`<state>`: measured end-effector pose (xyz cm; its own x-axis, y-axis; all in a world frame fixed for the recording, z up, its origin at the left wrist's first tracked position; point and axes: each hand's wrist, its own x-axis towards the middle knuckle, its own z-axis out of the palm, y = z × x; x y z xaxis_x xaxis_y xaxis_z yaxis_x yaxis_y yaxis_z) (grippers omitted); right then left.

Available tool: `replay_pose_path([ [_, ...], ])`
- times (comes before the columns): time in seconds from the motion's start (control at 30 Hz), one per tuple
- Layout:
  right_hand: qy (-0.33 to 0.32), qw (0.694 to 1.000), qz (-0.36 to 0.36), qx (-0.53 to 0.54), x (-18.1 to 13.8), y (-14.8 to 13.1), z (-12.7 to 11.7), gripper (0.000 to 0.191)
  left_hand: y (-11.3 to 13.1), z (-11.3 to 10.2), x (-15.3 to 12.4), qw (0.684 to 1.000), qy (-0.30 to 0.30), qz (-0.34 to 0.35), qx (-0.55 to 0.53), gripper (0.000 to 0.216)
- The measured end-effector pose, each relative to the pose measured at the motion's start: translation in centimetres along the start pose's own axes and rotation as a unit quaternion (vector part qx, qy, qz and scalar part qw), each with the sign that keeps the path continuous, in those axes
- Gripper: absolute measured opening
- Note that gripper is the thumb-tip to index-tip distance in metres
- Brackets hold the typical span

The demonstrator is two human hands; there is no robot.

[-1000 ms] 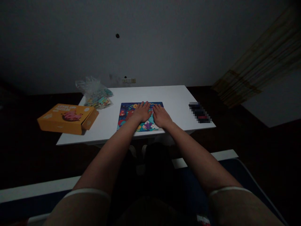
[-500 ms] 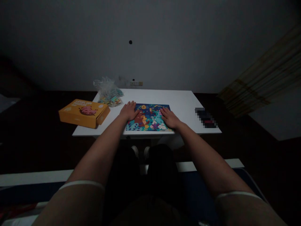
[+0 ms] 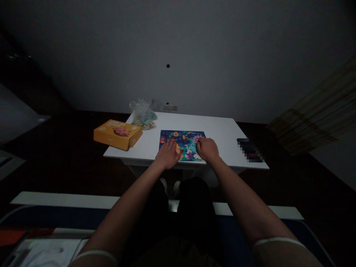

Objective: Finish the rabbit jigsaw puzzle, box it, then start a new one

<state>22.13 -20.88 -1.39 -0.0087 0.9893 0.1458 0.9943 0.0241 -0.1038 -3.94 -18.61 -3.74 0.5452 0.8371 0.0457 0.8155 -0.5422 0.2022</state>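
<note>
A colourful jigsaw puzzle (image 3: 184, 141) lies flat on the white table (image 3: 219, 129), near its front edge. My left hand (image 3: 167, 155) rests flat on the puzzle's near left corner, fingers stretched out. Over the puzzle's near right part sits my right hand (image 3: 207, 149), its fingers curled down onto the surface; I cannot see anything in them.
An orange cardboard box (image 3: 118, 134) overhangs the table's left edge. A clear plastic bag of puzzle pieces (image 3: 142, 115) sits at the back left. A dark blurred object (image 3: 249, 150) lies at the right edge. The floor around is dark; a blue mat with white border runs under my legs.
Both hands slid from the puzzle's left and right edges toward its near edge, closer together. The right hand's fingers have curled. The view has shifted left and back from the table.
</note>
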Motion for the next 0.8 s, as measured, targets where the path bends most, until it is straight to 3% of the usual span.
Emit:
replay_pose_path([
  [0.13, -0.033, 0.996, -0.085, 0.015, 0.3, -4.2, 1.0, 0.055, 1.2, 0.3, 0.5, 1.0, 0.005, -0.021, -0.004, 0.084],
  [0.27, -0.066, 0.995, -0.065, 0.025, 0.7, -6.1, 2.8, 0.07, 1.2, 0.1, 1.7, 1.0, -0.004, -0.016, -0.008, 0.077],
  [0.57, -0.095, 0.995, 0.011, 0.023, 0.0, 0.8, 3.0, 0.088, -1.3, -0.9, -0.6, 0.999, -0.019, -0.026, -0.011, 0.092],
  [0.8, -0.106, 0.993, 0.052, 0.018, -0.3, 2.2, 2.8, 0.096, -2.0, -1.5, -1.6, 0.998, -0.034, -0.058, -0.013, 0.093],
])
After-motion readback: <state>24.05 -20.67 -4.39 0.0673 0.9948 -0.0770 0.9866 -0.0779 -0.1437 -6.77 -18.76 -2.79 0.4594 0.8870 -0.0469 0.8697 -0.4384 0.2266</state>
